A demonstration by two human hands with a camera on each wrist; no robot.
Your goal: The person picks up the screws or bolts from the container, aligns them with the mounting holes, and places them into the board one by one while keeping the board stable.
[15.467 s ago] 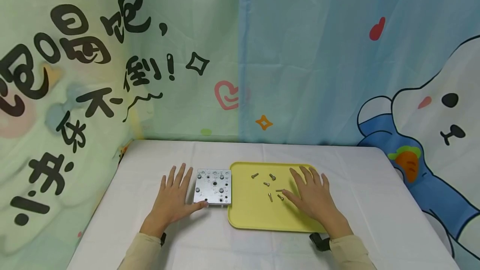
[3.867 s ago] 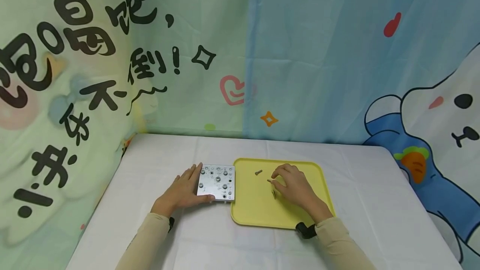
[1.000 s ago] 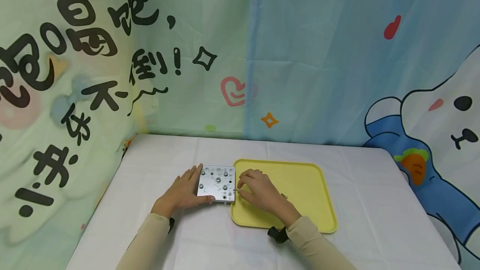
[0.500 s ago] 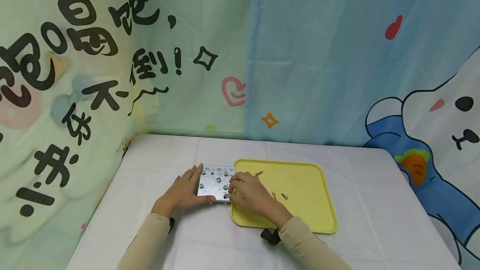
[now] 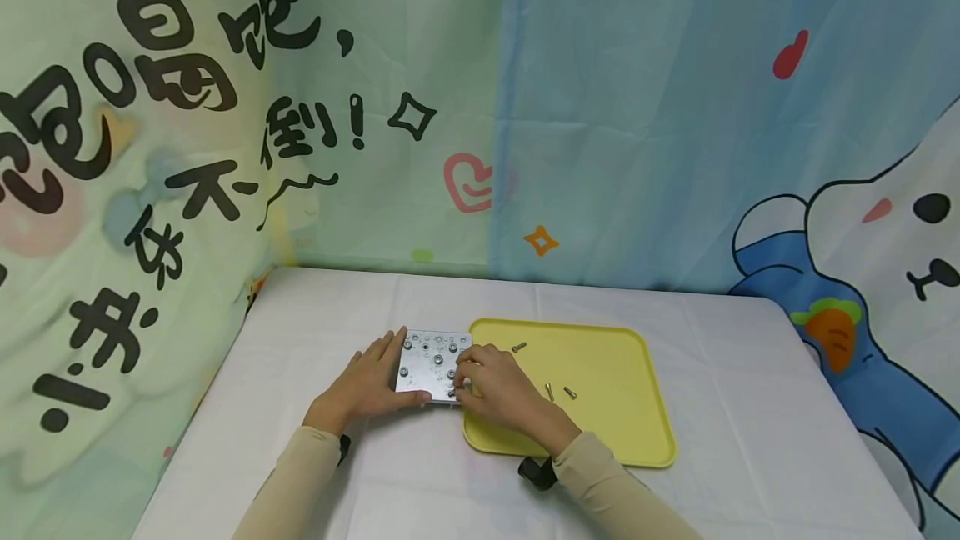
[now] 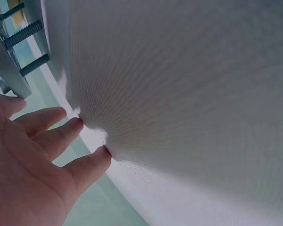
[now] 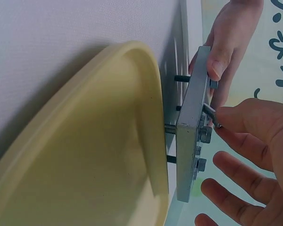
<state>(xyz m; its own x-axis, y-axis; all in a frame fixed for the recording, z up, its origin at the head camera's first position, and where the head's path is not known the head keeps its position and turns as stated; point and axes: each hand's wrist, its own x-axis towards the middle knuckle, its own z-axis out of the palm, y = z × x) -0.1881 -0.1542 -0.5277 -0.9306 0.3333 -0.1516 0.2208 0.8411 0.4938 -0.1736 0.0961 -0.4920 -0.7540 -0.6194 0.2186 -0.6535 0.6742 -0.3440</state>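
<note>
A silver metal plate [image 5: 422, 383] with several holes and screws lies left of the yellow tray [image 5: 615, 432]. My left hand [image 5: 362, 392] rests at its left side, fingers straight, thumb on the near edge. In the left wrist view, one fingertip meets the plate's edge and other fingertips touch the cloth. Thumb and finger of my right hand [image 5: 498, 390] pinch a screw [image 7: 209, 111], tilted, its threaded end at the plate's face. Whether the thread is inside a hole, I cannot tell. Threaded shanks [image 7: 170, 128] stick out below the plate.
Three loose screws lie in the tray: one screw [image 5: 519, 347] towards the back, another screw [image 5: 550, 392] and a third screw [image 5: 570, 393] nearer the middle. White cloth [image 5: 750, 407] covers the table. A printed curtain [image 5: 615, 107] hangs behind.
Over the last second my right hand has moved left and slightly nearer, bringing the screw from the plate's right edge onto its near right corner. My left hand stays put.
</note>
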